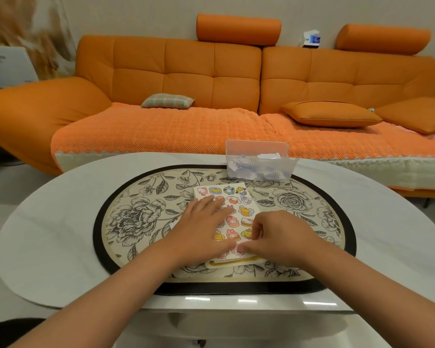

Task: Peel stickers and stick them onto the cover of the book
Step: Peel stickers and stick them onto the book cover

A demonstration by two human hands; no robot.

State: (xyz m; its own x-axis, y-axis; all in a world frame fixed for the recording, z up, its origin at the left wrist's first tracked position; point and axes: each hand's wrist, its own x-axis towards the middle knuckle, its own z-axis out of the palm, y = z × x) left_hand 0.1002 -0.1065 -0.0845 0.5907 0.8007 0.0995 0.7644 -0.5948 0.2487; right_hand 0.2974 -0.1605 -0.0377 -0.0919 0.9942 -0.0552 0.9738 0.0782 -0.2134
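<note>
A white sticker sheet covered with several colourful cartoon stickers lies on the flowered mat in the middle of the table. Under its near end a cream book with a yellow edge shows. My left hand lies flat on the sheet's left side, fingers straight and pressing it down. My right hand sits at the sheet's near right part, fingers curled, fingertips picking at a sticker near the lower edge. What the fingertips hold is hidden.
An oval floral mat with a black border covers the white oval table. A clear plastic box of paper bits stands at the table's far edge. An orange sofa with cushions fills the background.
</note>
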